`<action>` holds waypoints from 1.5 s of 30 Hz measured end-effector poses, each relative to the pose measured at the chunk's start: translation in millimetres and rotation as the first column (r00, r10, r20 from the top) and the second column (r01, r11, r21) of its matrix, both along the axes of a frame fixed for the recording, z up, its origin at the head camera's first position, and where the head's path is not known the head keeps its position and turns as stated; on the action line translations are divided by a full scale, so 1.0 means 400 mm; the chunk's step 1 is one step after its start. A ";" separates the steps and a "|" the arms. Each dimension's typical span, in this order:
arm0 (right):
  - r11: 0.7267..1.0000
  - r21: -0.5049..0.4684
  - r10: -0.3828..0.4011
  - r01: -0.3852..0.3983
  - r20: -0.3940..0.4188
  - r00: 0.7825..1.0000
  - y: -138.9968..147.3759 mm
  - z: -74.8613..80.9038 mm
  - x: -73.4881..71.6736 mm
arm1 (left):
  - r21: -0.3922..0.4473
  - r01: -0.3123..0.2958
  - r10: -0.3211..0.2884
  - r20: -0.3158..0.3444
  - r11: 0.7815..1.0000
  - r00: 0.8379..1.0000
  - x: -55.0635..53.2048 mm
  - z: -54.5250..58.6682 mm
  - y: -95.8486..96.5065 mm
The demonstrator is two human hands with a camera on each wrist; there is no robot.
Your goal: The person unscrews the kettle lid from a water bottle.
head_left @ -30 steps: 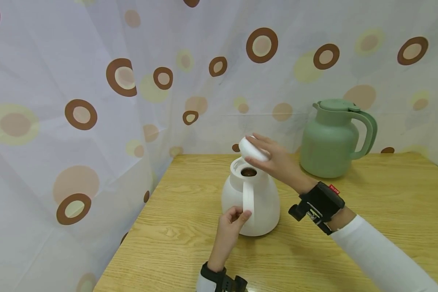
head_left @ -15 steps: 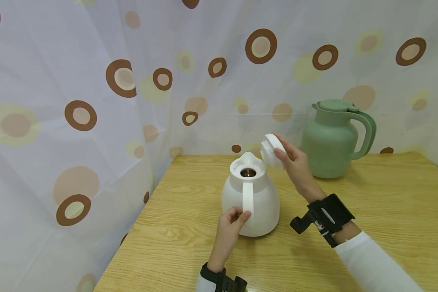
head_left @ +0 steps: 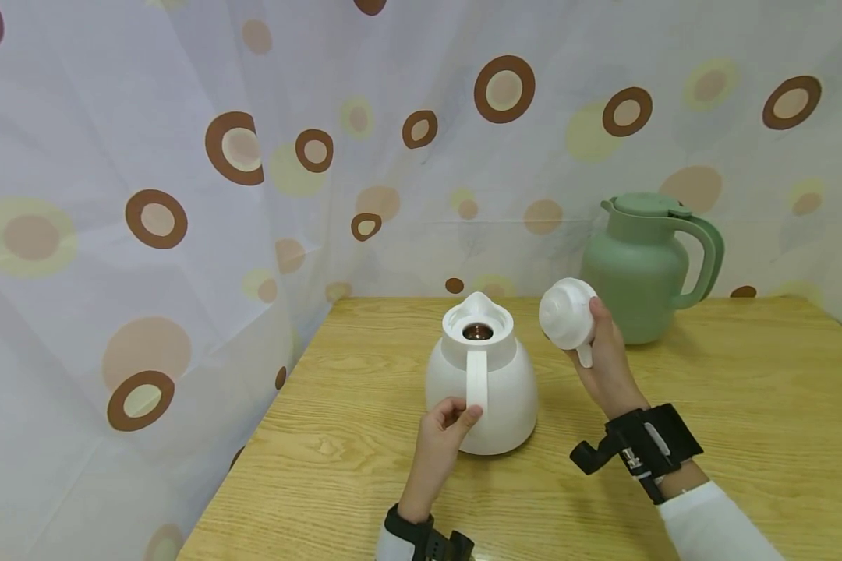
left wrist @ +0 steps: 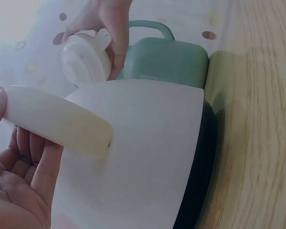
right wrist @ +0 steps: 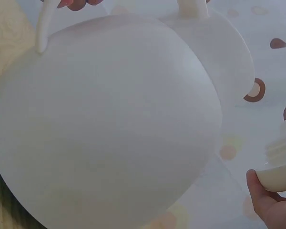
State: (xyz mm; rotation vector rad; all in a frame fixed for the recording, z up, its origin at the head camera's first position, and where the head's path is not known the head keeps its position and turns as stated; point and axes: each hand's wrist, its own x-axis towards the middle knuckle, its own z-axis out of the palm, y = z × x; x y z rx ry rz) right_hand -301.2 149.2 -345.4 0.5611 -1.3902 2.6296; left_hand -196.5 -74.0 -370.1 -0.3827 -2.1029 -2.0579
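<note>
A white thermos jug (head_left: 505, 397) stands upright on the wooden table, its mouth uncovered and its dark inside showing. My left hand (head_left: 445, 436) holds the lower part of its handle (head_left: 476, 382), thumb on one side and fingers on the other; the left wrist view shows the handle (left wrist: 57, 119) between them. To the right of the jug, my right hand (head_left: 606, 366) grips the white screw lid (head_left: 567, 314) above the table, its stepped underside tilted toward me. The right wrist view catches the lid (right wrist: 279, 176) at its right edge, with fingers around it.
A green thermos jug (head_left: 631, 273) with its lid on stands at the back right, behind my right hand. The wooden table (head_left: 323, 444) meets a patterned curtain (head_left: 393, 171) at the back and left.
My right hand has carried the lid from over the jug's mouth to the right and turned its underside toward me. The left hand has stayed on the handle.
</note>
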 end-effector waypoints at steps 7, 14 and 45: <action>0.978 -0.173 0.135 -0.119 0.080 0.988 0.026 -0.041 0.000 | 0.017 0.008 -0.008 -0.002 1.000 1.000 -0.017 -0.024 0.000; 0.934 -0.314 0.222 -0.170 0.139 0.965 0.055 -0.084 0.013 | 0.021 0.001 -0.001 -0.015 1.000 1.000 -0.042 -0.064 0.001; 0.961 -0.198 -0.043 0.195 0.586 0.809 0.019 -0.187 0.068 | 0.055 -0.025 0.025 -0.005 0.998 1.000 -0.041 -0.069 -0.024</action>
